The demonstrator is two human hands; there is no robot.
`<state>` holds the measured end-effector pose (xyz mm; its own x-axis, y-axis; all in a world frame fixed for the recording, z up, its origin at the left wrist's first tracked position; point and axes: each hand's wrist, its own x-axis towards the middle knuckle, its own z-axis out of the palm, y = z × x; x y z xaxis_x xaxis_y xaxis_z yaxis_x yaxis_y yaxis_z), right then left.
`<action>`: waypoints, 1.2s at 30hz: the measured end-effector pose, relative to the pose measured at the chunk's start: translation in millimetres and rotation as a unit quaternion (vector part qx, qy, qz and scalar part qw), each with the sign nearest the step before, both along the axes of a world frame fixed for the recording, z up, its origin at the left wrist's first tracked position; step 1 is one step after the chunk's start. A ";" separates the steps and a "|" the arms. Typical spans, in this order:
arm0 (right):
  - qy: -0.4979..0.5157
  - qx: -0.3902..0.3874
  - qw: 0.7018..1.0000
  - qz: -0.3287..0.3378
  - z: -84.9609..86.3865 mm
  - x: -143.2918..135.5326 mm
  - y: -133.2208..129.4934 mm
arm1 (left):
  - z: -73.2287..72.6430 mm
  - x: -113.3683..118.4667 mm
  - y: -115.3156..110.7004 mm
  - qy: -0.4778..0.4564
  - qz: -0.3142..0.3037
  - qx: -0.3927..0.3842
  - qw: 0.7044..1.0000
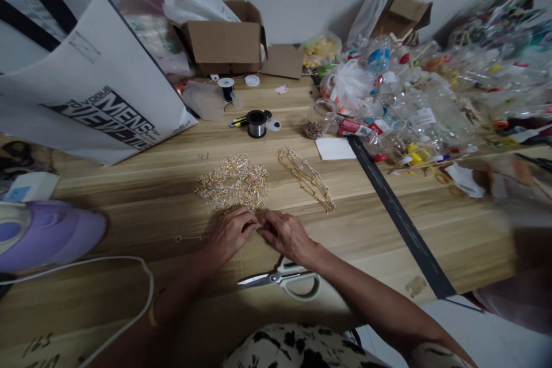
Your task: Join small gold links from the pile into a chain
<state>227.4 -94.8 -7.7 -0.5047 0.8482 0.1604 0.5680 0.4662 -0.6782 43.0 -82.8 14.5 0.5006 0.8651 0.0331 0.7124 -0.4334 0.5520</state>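
My left hand (pixel 232 234) and my right hand (pixel 287 234) meet at the near edge of a pile of gold and silver beaded chain (pixel 233 181). Fingers of both are closed on a small piece of chain (pixel 256 226) between them, mostly hidden by the fingertips. A thin strand with a ring end (pixel 178 239) lies left of my left hand. Beaded chains (pixel 307 179) are laid out beyond my right hand. Scissors (pixel 297 282) with pale handles rest just below my right hand, blades pointing left.
Wire spools (pixel 257 124), a cutter (pixel 238 122) and a bead jar (pixel 319 119) stand farther back. A dark strip (pixel 401 218) crosses the right side beside piled plastic bottles (pixel 425 103). A paper bag (pixel 95 86), purple appliance (pixel 56 233) and white cable (pixel 149 276) are left.
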 end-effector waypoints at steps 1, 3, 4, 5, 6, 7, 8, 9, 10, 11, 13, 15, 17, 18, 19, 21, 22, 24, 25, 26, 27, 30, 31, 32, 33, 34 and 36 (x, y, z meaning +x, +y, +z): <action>-0.001 0.001 1.000 -0.001 -0.2 0.1 0.1 | -0.1 0.1 0.0 0.000 0.000 -0.003 1.000; -0.002 0.002 1.000 -0.003 -0.2 0.0 0.2 | -0.7 0.4 -0.3 -0.004 0.001 -0.008 1.000; -0.003 0.003 1.000 -0.005 -0.1 -0.1 0.2 | -0.9 0.6 -0.6 -0.009 0.000 -0.010 1.000; -0.003 0.004 1.000 -0.008 0.0 -0.2 0.3 | -1.2 0.8 -1.0 -0.014 0.000 -0.013 1.000; -0.002 0.005 1.000 -0.009 0.2 -0.4 0.3 | -1.3 1.0 -1.4 -0.019 0.000 -0.014 1.000; 0.000 0.005 1.000 -0.010 0.3 -0.5 0.3 | -1.3 1.1 -1.7 -0.023 0.000 -0.014 1.000; 0.001 0.004 1.000 -0.010 0.4 -0.6 0.4 | -1.3 1.2 -2.1 -0.026 0.000 -0.014 1.000; 0.003 0.003 1.000 -0.009 0.5 -0.6 0.4 | -1.3 1.2 -2.3 -0.028 0.000 -0.013 1.000; 0.004 0.002 1.000 -0.008 0.6 -0.5 0.5 | -1.3 1.1 -2.4 -0.032 -0.001 -0.014 0.999; 0.007 0.000 1.000 -0.009 0.6 -0.4 0.5 | -1.4 0.9 -2.4 -0.036 -0.002 -0.016 0.999; 0.014 -0.004 1.000 -0.010 0.6 0.0 0.7 | -1.6 0.4 -2.3 -0.048 -0.002 -0.025 0.999; 0.022 -0.007 1.000 -0.012 0.4 0.3 1.0 | -1.6 0.0 -1.9 -0.059 0.001 -0.035 0.998; 0.032 -0.009 0.999 -0.007 -0.1 0.4 1.5 | -1.1 -0.3 -1.6 -0.065 0.004 -0.045 0.997; 0.038 -0.009 0.999 -0.003 -0.3 0.4 1.8 | -0.7 -0.5 -1.5 -0.066 0.005 -0.051 0.996; 0.044 -0.009 0.999 0.001 -0.5 0.3 2.2 | -0.3 -0.6 -1.4 -0.069 0.007 -0.057 0.996; 0.049 -0.008 0.999 0.010 -0.4 0.2 2.9 | 0.0 -1.0 -1.2 -0.074 0.013 -0.069 0.995; 0.051 -0.007 0.999 0.012 0.0 0.2 3.2 | -0.1 -1.2 -1.2 -0.077 0.016 -0.075 0.994; 0.053 -0.005 0.998 0.017 1.4 0.3 3.7 | -0.7 -1.6 -0.9 -0.088 0.021 -0.084 0.992; 0.055 -0.005 0.998 0.018 2.3 0.4 3.9 | -1.0 -1.7 -0.7 -0.095 0.022 -0.086 0.992; 0.058 -0.005 0.998 0.018 3.4 0.5 4.1 | -1.2 -1.8 -0.5 -0.104 0.023 -0.088 0.990; 0.062 -0.005 0.998 0.019 4.4 0.6 4.2 | -1.3 -1.8 -0.2 -0.115 0.023 -0.088 0.989; 0.073 -0.004 0.997 0.020 6.1 0.5 4.4 | -0.9 -1.7 1.1 -0.151 0.029 -0.088 0.984; 0.077 -0.005 0.997 0.020 6.2 0.3 4.4 | -0.8 -1.8 1.5 -0.162 0.036 -0.090 0.982; 0.080 -0.006 0.997 0.018 6.1 0.1 4.3 | -0.7 -1.9 1.8 -0.172 0.045 -0.092 0.980; 0.082 -0.008 0.996 0.016 5.8 -0.1 4.2 | -0.6 -2.0 2.1 -0.179 0.052 -0.098 0.978; 0.083 -0.011 0.996 0.014 5.5 -0.3 4.1 | -0.7 -2.2 2.3 -0.184 0.057 -0.106 0.975; 0.083 -0.016 0.996 0.011 4.9 -0.7 3.8 | -1.0 -2.6 2.3 -0.187 0.059 -0.123 0.973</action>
